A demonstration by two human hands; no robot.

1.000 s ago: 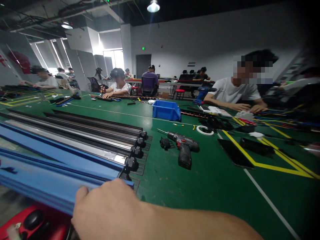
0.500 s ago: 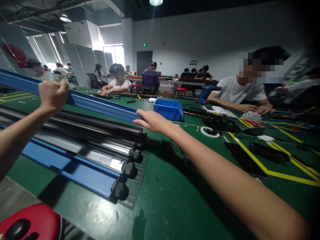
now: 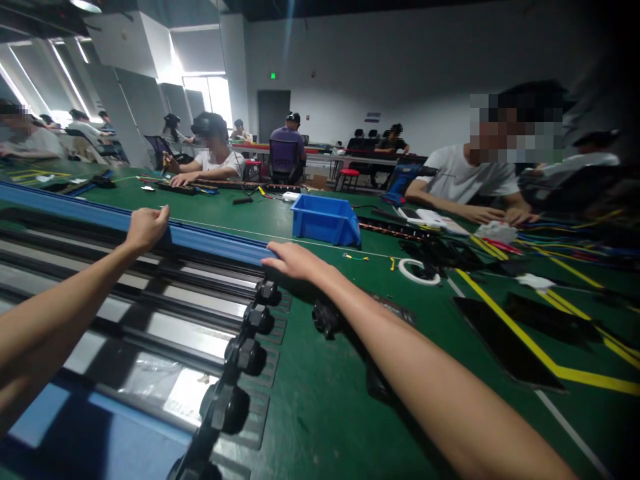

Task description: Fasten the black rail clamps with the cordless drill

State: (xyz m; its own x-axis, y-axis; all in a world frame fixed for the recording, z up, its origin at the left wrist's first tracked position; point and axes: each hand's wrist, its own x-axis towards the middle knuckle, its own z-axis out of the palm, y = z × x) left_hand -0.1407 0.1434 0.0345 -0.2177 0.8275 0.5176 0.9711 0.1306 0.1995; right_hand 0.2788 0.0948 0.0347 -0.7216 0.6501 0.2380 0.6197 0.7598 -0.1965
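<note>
A long blue rail (image 3: 215, 245) lies across the far side of a row of metal-and-black bars (image 3: 190, 327). My left hand (image 3: 148, 228) is closed around the rail left of its middle. At its right end, my right hand (image 3: 293, 260) grips the tip with thumb and fingers. Whether the rail touches the bars beneath it I cannot tell. Black knobbed end fittings (image 3: 249, 355) with flat slotted tabs line the right ends of the bars. Another blue rail (image 3: 115, 427) lies nearest me, at the lower left.
Beyond my right hand stands a blue bin (image 3: 325, 220). A white ring (image 3: 419, 272), black flat panels (image 3: 505, 340) and a blue power drill (image 3: 403, 180) are on the green table (image 3: 310, 413). A co-worker in a white shirt (image 3: 470, 180) sits across on the right.
Both hands have lowered the blue rail toward the far side of the bars. My left hand has moved right and down. The view has shifted closer to the bars.
</note>
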